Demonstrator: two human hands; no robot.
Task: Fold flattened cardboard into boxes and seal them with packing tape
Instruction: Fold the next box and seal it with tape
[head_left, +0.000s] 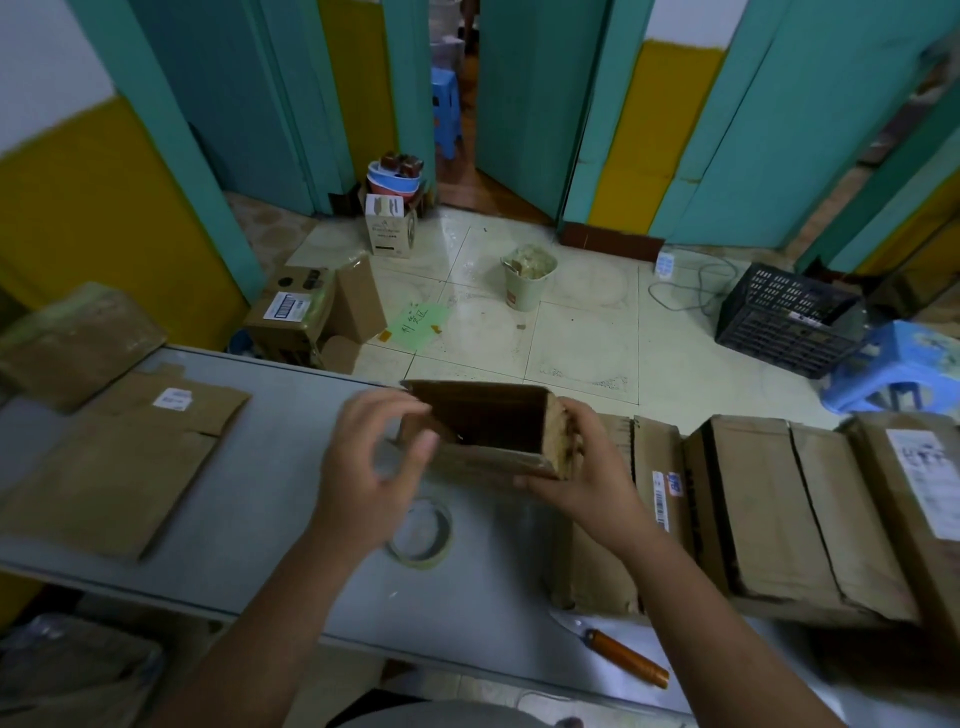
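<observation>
A small brown cardboard box (488, 426), opened up with its dark inside facing me, is held above the grey table (249, 545). My right hand (587, 478) grips its right end, thumb along the near bottom edge. My left hand (374, 462) hovers at the box's left end with fingers loosely curled, blurred, touching or nearly touching the cardboard. A roll of clear packing tape (422, 530) lies flat on the table just below the hands. A flattened cardboard sheet (119, 467) with a white label lies at the left.
Folded boxes (769, 509) stand in a row on the table's right. A knife with an orange handle (623, 656) lies near the front edge. Beyond the table, on the floor: cardboard boxes (306, 312), a bin (527, 278), a black crate (784, 319), a blue stool (893, 369).
</observation>
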